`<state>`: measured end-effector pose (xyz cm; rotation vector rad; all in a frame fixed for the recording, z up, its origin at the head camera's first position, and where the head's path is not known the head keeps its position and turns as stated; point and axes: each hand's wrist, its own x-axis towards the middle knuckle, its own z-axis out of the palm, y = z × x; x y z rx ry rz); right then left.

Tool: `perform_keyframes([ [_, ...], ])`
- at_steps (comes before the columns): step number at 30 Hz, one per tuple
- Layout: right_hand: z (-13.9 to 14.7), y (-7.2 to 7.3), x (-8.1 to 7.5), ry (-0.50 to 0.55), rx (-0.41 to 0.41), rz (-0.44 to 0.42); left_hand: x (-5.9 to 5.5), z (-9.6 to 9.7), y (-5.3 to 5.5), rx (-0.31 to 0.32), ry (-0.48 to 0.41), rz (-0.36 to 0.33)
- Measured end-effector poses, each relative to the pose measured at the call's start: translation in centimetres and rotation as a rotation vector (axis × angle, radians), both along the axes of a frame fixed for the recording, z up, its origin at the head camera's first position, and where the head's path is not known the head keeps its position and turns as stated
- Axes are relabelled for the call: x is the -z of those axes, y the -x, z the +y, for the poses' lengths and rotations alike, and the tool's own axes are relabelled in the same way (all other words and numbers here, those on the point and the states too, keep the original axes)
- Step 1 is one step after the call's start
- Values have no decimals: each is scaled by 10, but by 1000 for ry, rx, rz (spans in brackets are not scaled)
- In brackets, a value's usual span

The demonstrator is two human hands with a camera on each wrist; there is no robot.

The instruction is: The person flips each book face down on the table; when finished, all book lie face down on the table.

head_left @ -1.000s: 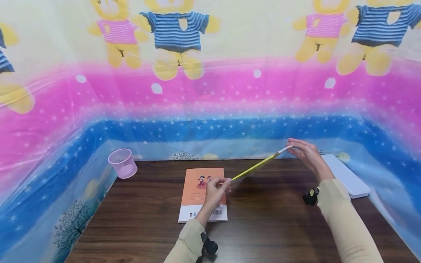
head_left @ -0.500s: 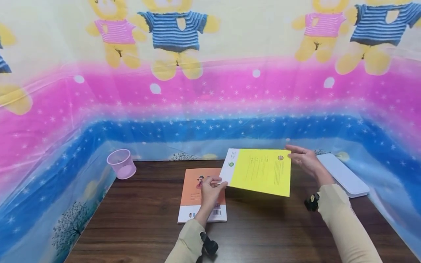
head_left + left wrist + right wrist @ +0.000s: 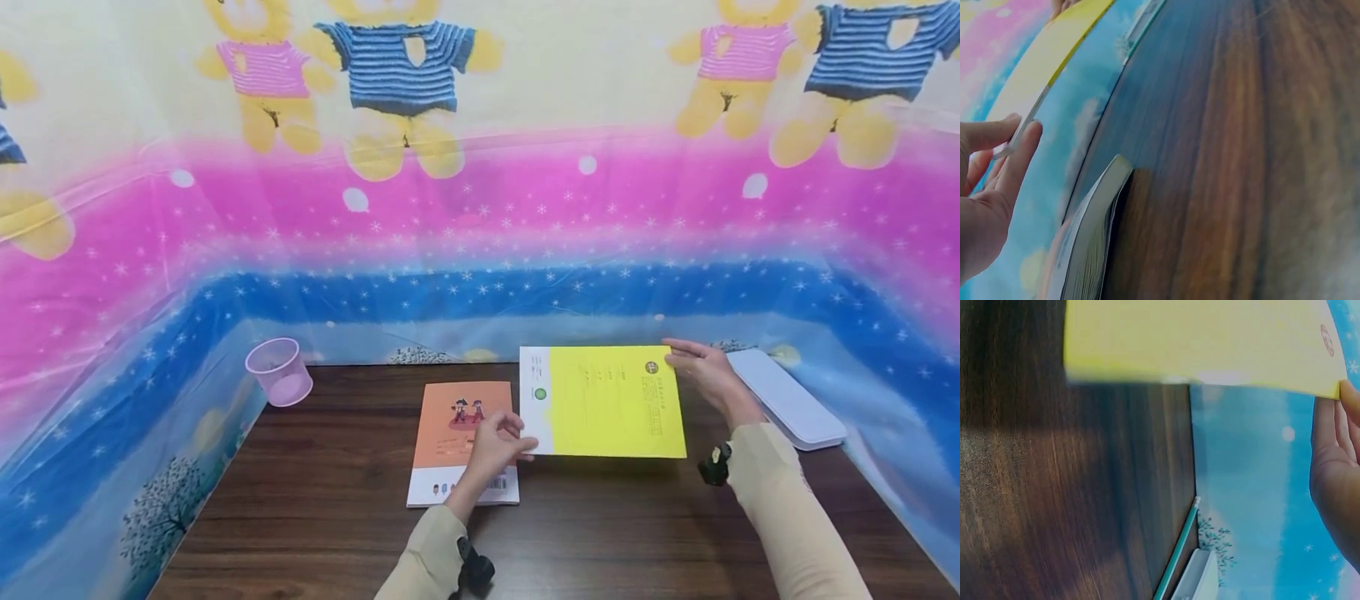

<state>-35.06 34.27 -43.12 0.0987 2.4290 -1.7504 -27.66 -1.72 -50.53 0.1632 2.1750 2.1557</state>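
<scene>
A thin book with a yellow and white cover [image 3: 600,402] is held above the table, printed side towards me. My left hand [image 3: 495,446] pinches its white lower left corner between thumb and fingers, as the thumb and fingers [image 3: 1019,147] in the left wrist view confirm. At the upper right corner, my right hand [image 3: 705,375] grips the yellow edge; in the right wrist view the thumb lies over that corner. Beneath and beside the left hand, an orange and white book [image 3: 442,425] lies flat on the table, partly covered by the wrist.
A pink see-through cup [image 3: 279,372] stands at the table's back left. A white flat case [image 3: 787,398] lies at the right, beside the right forearm, with a thin green stick [image 3: 1177,553] near it. A printed curtain [image 3: 480,292] encloses the dark wooden table [image 3: 315,500].
The yellow book, first seen edge-on, has turned so its cover faces me. It has swung level and come slightly lower. Both hands keep their hold; the orange book stays put.
</scene>
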Motion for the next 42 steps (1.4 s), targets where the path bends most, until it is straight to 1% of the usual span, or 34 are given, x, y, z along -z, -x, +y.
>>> perform_keyframes([
  [2,0,1,2,-10,18,2,0,3,-3,44,66,14],
  [5,-3,2,5,-38,50,-2,0,8,-9,108,134,32],
  [8,-5,5,12,-79,67,-6,2,13,-15,182,193,44],
  [11,-8,11,23,-122,98,-6,4,20,-20,258,223,42],
  [12,-3,20,37,-121,96,9,5,22,-21,277,233,38],
  [13,-4,23,41,-119,102,5,5,23,-22,291,243,35],
  [14,-6,25,46,-121,130,1,5,25,-24,302,244,25],
  [16,-10,26,51,-104,146,3,6,28,-25,325,244,4],
  [17,-13,24,52,-90,144,5,7,29,-26,338,241,-7],
  [18,-15,24,53,-81,159,3,7,30,-27,351,243,-17],
  [19,-23,16,44,-78,175,-10,7,30,-27,365,246,-29],
  [20,-26,15,44,-72,184,-7,8,31,-28,383,257,-38],
  [21,-28,14,44,-67,170,-2,9,32,-28,399,278,-43],
  [23,-33,16,46,-55,183,-7,10,33,-28,423,322,-48],
  [25,-37,19,49,-45,179,-7,11,34,-29,437,362,-52],
  [27,-40,22,55,-33,176,-11,12,34,-29,444,384,-61],
  [31,-44,27,65,-32,147,-17,14,34,-28,437,423,-64],
  [35,-46,28,75,-37,115,-38,15,35,-29,430,471,-43],
  [42,-48,25,89,-21,74,-64,18,37,-30,404,516,-28],
])
